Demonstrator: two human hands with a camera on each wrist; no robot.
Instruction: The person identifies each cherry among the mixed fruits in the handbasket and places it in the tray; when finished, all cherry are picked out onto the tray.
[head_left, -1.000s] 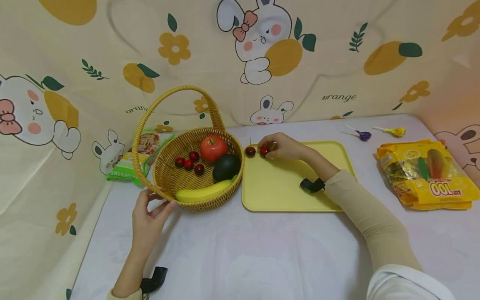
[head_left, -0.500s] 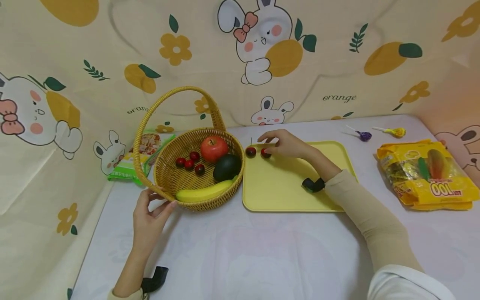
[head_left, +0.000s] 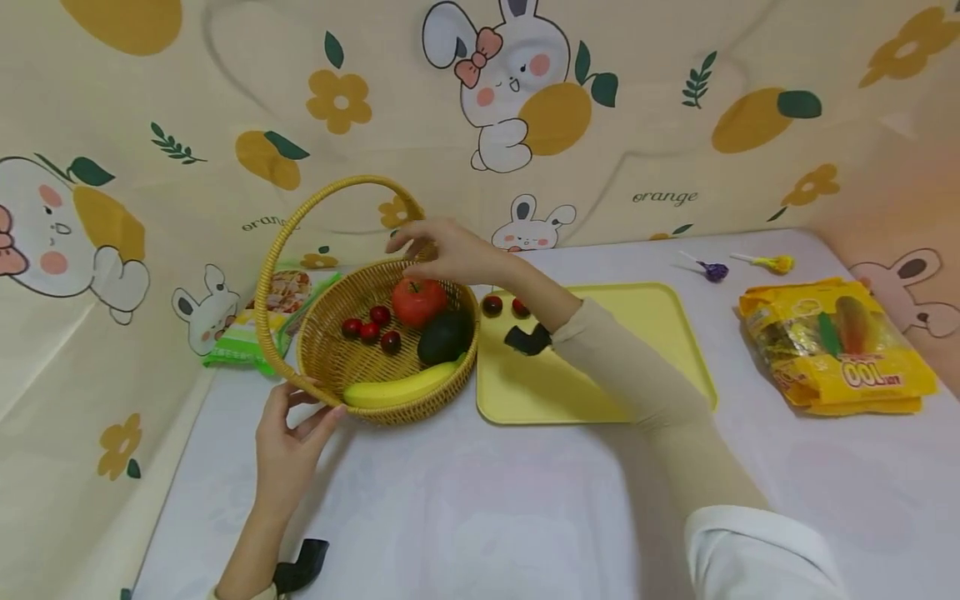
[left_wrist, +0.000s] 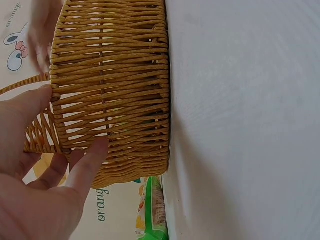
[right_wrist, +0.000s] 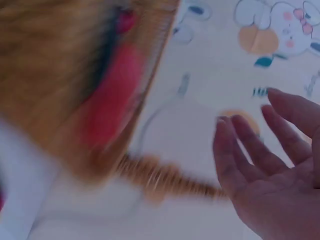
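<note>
A wicker basket [head_left: 431,405] stands left of the tray, its handle [head_left: 279,265] arching upright. Inside lie a red apple [head_left: 417,305], a dark green avocado [head_left: 442,342], a yellow banana [head_left: 401,388] and several cherries [head_left: 369,333]. My left hand [head_left: 288,454] grips the basket's near-left rim beside the handle's base. In the left wrist view, the left thumb and fingers hold the woven wall. My right hand [head_left: 457,252] hovers at the handle's far end, above the apple, fingers spread and loosely bent. The right wrist view is blurred but shows the right palm [right_wrist: 280,185] holding nothing.
A yellow tray [head_left: 525,387] lies to the right under the right forearm, with two cherries [head_left: 492,306] at its far-left corner. Two lollipops [head_left: 712,271] and a yellow snack bag [head_left: 840,350] lie at the right. A green packet [head_left: 251,333] sits behind the basket.
My right hand has left the cherry on the tray and moved left to the basket's handle. My left hand keeps its hold on the basket. The view has shifted slightly.
</note>
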